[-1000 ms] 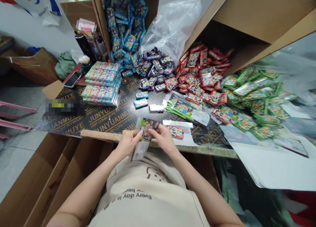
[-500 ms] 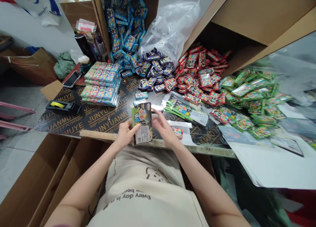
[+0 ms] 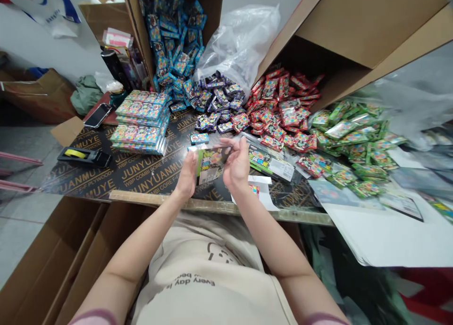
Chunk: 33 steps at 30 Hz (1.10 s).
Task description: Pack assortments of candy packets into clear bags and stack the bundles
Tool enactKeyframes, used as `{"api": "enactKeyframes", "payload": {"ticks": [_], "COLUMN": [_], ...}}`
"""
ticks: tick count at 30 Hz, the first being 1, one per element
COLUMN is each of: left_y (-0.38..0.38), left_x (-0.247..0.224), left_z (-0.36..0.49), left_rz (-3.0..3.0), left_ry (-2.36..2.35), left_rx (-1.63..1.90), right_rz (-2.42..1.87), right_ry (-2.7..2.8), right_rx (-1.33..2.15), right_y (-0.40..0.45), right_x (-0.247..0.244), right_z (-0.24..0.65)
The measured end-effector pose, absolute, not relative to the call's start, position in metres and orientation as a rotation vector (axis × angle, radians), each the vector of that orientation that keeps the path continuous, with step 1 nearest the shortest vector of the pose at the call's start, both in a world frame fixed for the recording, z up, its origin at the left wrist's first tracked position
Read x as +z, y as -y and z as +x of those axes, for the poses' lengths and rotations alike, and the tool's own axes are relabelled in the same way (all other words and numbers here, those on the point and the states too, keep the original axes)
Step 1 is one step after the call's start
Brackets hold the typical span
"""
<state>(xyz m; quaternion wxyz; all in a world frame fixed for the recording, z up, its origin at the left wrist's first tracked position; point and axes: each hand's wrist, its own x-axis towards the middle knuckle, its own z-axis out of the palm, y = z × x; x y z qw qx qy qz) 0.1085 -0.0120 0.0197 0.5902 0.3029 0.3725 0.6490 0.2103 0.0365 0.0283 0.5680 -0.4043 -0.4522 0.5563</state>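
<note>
Packet has come up and tipped back since the earlier frame, and both hands have risen with it, now clear of the table edge. We have it pinched by its side edges between left hand and right hand, fingers pointing up; exact finger contact we cannot tell. It's a flat printed pack with a green strip, hanging over the near part of the plywood tabletop, not touching it. Just far of it: small blue box. Right of the hands: white paper slip with a small red pack on it. Left on the table: stacked shrink-wrapped packs and a tape dispenser. Along the far side we have loose piles: blue, purple, red, green. Clear plastic bag sits behind the purple pile. Cardboard box is below the near edge, left.
</note>
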Motion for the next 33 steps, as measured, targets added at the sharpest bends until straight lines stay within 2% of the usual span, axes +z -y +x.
{"api": "enactKeyframes", "payload": {"ticks": [7, 15, 22, 26, 29, 33], "left_y": [0.009, -0.004, 0.002, 0.015, 0.025, 0.03], "left_x": [0.038, 0.03, 0.03, 0.038, 0.046, 0.056], "left_z": [0.103, 0.096, 0.097, 0.086, 0.078, 0.074], "left_rz": [0.612, 0.444, 0.767, 1.204, 1.614, 1.718], "left_ry": [-0.928, -0.999, -0.995, -1.186, -1.3, -1.329], "left_rx": [1.429, 1.373, 1.523, 1.601, 1.542, 1.47], "right_rz": [-0.921, -0.977, -0.94, -0.913, -0.841, -0.845], "right_ry": [0.923, 0.975, 1.137, 1.385, 1.613, 1.719], "right_rx": [1.267, 1.331, 1.26, 1.006, 0.854, 0.791], "right_y": [-0.011, -0.02, -0.027, -0.011, 0.0, 0.005], "right_x": [0.041, 0.022, 0.027, 0.028, 0.029, 0.038], "right_z": [0.202, 0.206, 0.23, 0.251, 0.263, 0.268]}}
